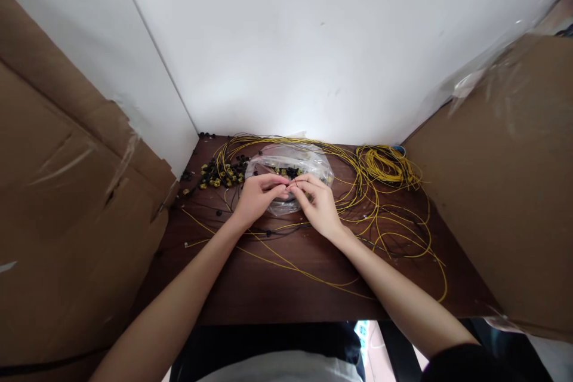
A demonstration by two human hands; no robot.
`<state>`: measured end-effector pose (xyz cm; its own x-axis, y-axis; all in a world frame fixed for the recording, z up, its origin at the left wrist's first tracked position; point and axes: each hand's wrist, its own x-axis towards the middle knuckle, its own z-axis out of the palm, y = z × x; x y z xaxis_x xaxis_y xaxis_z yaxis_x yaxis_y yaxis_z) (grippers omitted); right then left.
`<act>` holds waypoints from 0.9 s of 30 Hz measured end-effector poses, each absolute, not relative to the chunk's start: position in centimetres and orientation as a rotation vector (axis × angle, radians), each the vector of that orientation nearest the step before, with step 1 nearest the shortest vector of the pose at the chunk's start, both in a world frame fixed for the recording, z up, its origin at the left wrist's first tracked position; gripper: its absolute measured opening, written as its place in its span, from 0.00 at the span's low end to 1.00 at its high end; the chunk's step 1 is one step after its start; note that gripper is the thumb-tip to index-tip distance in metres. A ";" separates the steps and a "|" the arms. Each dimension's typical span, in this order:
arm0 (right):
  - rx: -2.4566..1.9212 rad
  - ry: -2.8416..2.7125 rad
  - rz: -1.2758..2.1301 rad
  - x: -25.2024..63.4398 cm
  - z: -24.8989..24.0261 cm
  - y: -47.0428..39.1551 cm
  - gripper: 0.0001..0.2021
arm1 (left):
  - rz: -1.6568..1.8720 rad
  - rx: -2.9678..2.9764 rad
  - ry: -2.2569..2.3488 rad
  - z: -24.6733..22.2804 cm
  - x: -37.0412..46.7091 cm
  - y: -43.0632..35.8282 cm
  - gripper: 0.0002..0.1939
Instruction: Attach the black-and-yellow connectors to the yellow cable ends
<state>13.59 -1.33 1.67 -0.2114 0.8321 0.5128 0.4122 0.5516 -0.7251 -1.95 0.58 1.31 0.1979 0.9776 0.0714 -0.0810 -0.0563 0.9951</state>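
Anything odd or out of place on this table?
Mainly the loose yellow wires: they sprawl and cross near the front edge, unlike the gathered coil at back right. Yellow-and-black connectors lie scattered left of the plastic bag. The left cardboard panel has a ragged edge, apparently torn.

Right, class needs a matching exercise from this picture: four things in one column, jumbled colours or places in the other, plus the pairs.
1. Plastic bag
2. Yellow wire coil
3. Pile of small parts
4. Tabletop

A. Dark brown
B. Black and yellow, left of the bag
C. Transparent
D. Towards the far right corner

Pairs: 1-C, 2-D, 3-B, 4-A
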 end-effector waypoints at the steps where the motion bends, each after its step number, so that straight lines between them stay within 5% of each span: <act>1: -1.025 -1.809 0.571 13.6 1.7 -1.3 0.11 | 1.163 1.240 0.971 1.4 -1.9 0.5 0.11; 11: -1.111 -1.652 0.642 13.6 2.1 -1.3 0.12 | 1.265 1.243 1.067 2.4 -2.1 0.4 0.11; 19: -1.058 -1.237 1.205 13.5 2.1 -1.0 0.19 | 1.222 1.331 1.107 2.3 -2.1 0.4 0.11; 27: -1.013 -1.202 1.197 13.4 2.4 -1.2 0.16 | 1.193 1.401 1.073 2.3 -2.3 0.4 0.10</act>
<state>13.40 -1.23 2.40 -0.0279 0.9917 0.1259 -0.1220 0.1216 -0.9851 -2.25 0.41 2.27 0.1312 0.9819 0.1368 0.0323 -0.1421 0.9893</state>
